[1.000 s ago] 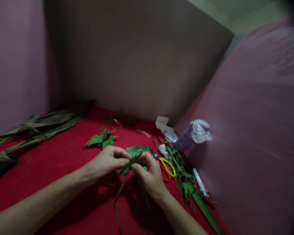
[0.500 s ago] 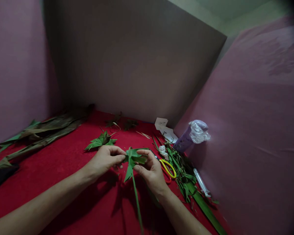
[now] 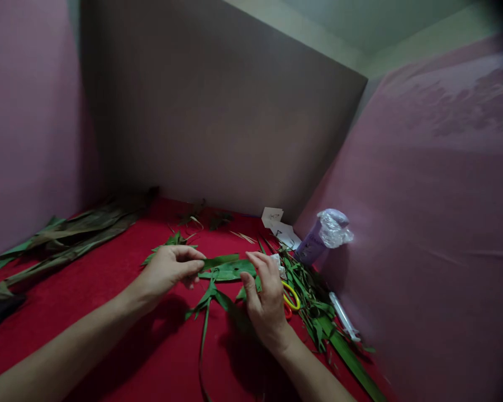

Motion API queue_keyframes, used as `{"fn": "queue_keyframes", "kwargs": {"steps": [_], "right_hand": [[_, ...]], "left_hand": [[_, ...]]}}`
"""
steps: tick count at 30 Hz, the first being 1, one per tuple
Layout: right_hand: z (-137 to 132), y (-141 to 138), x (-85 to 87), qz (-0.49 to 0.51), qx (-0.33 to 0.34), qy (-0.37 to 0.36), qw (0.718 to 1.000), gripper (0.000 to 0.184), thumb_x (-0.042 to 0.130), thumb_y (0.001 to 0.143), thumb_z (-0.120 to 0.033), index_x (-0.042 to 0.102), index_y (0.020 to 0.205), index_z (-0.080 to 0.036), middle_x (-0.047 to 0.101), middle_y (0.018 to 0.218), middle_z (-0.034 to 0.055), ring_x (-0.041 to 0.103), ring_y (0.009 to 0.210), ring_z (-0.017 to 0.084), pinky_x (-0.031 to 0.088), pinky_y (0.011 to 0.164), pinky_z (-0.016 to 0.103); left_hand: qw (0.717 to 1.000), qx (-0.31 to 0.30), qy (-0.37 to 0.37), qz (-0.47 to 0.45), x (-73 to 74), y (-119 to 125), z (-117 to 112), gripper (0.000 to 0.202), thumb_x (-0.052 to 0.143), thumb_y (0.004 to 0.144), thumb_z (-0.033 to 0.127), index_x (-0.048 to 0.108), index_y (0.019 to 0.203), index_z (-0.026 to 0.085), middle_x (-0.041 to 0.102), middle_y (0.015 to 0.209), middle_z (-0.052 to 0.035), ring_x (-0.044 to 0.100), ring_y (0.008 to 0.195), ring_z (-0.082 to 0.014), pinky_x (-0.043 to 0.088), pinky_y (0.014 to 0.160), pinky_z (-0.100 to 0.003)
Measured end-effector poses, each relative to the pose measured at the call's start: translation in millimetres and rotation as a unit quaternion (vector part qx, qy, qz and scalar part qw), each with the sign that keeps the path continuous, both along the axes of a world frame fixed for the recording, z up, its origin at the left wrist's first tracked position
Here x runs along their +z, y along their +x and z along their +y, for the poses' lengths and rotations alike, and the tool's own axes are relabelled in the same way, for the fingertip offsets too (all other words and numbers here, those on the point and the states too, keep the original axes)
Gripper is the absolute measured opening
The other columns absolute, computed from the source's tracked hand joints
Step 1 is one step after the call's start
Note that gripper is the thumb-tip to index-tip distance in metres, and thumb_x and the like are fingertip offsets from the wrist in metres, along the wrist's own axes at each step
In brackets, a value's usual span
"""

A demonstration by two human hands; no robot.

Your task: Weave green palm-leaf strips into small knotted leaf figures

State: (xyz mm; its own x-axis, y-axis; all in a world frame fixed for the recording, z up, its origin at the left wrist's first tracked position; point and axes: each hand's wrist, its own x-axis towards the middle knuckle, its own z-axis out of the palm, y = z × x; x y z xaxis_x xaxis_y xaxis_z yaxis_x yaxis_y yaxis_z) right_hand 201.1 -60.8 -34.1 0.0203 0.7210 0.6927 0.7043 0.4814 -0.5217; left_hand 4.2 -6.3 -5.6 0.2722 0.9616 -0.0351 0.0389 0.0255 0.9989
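Note:
Above the red cloth, my left hand (image 3: pixel 167 274) pinches the left end of a green leaf strip (image 3: pixel 224 261). A wider leaf piece (image 3: pixel 230 272) with small dark holes or spots lies just under that strip. Below them hangs a pointed, knotted-looking leaf piece (image 3: pixel 209 293), with a long thin strand (image 3: pixel 203 346) trailing down from it. To the right, my right hand (image 3: pixel 268 293) has its fingers extended and the thumb apart, close beside the leaf's right end. Whether its fingertips touch the leaf is hard to see. Scissors (image 3: pixel 292 296) with yellow and red handles are partly hidden behind this hand.
Leaf scraps (image 3: pixel 305 285) spread along the right side, near a syringe (image 3: pixel 344 317) and a purple container (image 3: pixel 312 245) topped with clear plastic. White papers (image 3: pixel 285 234) and thin sticks (image 3: pixel 242 237) lie farther back. Long dried leaves (image 3: pixel 75 240) rest at left; a green leaf bundle (image 3: pixel 174 240) sits behind my left hand.
The leaf strips have spread wider between my hands, and the trailing strand has swung left. My right hand has loosened its pinch, its fingers now apart. The view has shifted slightly.

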Motion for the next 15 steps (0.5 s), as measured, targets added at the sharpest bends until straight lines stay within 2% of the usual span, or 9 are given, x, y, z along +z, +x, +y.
{"fn": "queue_keyframes", "kwargs": {"steps": [2,9,12,15], "right_hand": [[-6,-1,4.2,-0.051,0.009,0.029,0.998,0.030,0.046,0.088,-0.022,0.050,0.118,-0.021,0.051,0.114,0.0084,0.044,0.107,0.022,0.034,0.094,0.041],[-14,-4,16.8,-0.124,-0.012,-0.006,0.992,0.032,0.059,0.081,-0.027,0.054,0.112,-0.023,0.053,0.114,0.0065,0.041,0.109,0.026,0.030,0.093,0.043],[-13,-3,17.9,-0.155,0.007,-0.022,0.988,0.017,0.061,0.079,-0.023,0.060,0.096,-0.023,0.057,0.107,0.0044,0.042,0.107,0.025,0.029,0.091,0.041],[-10,-2,14.5,-0.161,0.021,-0.043,0.986,0.003,0.061,0.079,-0.018,0.059,0.080,-0.021,0.061,0.087,0.0018,0.047,0.094,0.021,0.031,0.085,0.038]], "left_hand": [[0.999,-0.027,0.013,0.012,-1.4,7,-7,0.016,0.067,0.064,0.025,0.064,0.074,0.013,0.060,0.048,0.0025,0.054,0.044,-0.0111,0.043,0.047,-0.023],[0.993,-0.065,0.040,0.089,-8.4,21,-21,0.015,0.063,0.067,0.025,0.064,0.076,0.014,0.055,0.050,0.0045,0.049,0.045,-0.0099,0.039,0.044,-0.022],[0.989,-0.082,0.064,0.106,-7.8,22,-23,0.015,0.060,0.068,0.026,0.065,0.077,0.014,0.055,0.052,0.0041,0.047,0.045,-0.0094,0.037,0.044,-0.021],[0.985,-0.094,0.087,0.116,-6.2,23,-24,0.017,0.060,0.068,0.026,0.067,0.078,0.015,0.056,0.054,0.0033,0.047,0.047,-0.0098,0.036,0.045,-0.022]]}}
